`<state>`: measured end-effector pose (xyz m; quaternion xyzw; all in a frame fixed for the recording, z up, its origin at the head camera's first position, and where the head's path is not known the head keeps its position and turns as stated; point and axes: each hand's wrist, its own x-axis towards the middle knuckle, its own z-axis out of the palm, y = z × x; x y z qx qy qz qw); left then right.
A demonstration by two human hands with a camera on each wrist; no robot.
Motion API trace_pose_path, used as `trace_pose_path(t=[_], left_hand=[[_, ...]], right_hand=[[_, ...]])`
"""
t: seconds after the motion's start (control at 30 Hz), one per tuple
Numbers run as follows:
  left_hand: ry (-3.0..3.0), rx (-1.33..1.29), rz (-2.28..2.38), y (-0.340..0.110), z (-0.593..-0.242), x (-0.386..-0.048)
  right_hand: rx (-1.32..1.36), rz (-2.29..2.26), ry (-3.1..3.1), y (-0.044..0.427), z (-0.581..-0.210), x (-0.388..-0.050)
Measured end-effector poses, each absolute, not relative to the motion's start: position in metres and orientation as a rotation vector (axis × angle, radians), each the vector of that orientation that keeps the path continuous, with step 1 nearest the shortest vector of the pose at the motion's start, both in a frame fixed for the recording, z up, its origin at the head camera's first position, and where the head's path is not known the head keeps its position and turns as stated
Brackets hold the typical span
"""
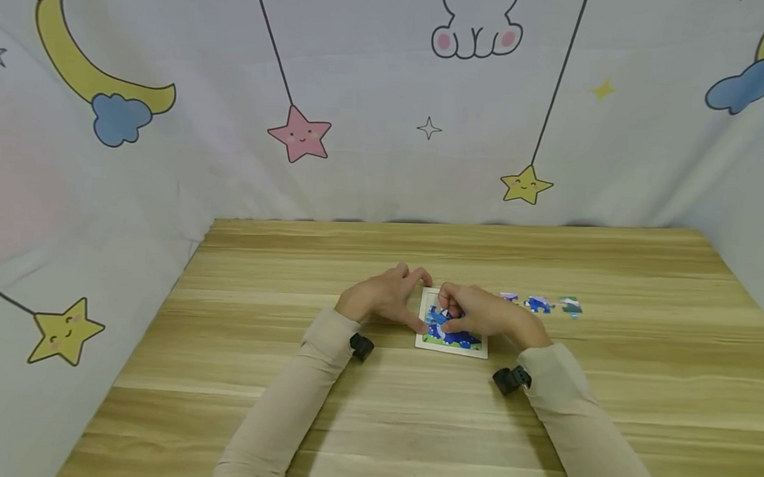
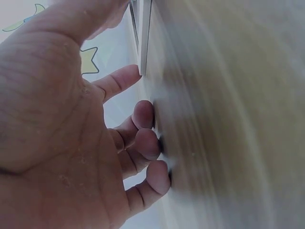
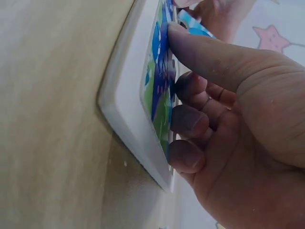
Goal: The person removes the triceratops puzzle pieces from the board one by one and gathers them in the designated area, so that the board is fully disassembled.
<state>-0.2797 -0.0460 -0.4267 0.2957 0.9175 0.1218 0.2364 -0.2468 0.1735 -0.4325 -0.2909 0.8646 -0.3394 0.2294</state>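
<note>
A white-framed jigsaw puzzle tray [image 1: 452,350] lies flat on the table, with a blue dinosaur picture partly filled in. My left hand [image 1: 388,295] holds the tray's left side between thumb and index finger; in the left wrist view the other fingertips [image 2: 147,143] rest on the tabletop. Over the tray is my right hand [image 1: 483,311], its fingers curled and its thumb [image 3: 205,50] down at the picture. A light blue puzzle piece [image 3: 194,24] stands tilted above the picture by that thumb; it looks pinched, though the far fingertips are partly hidden.
Several loose puzzle pieces [image 1: 539,304] lie on the wooden table [image 1: 401,422] to the right of the tray, partly behind the right hand. A printed cloth [image 1: 371,175] hangs along the table's back edge and both sides.
</note>
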Motion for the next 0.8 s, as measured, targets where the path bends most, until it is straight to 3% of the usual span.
trace_pose_path(t=[0.8], left_hand=[[2.529, 0.82, 0.307, -0.047, -0.424, -0.277]], right_hand=[[-0.869, -0.875, 2.458, 0.173, -0.436, -0.249]])
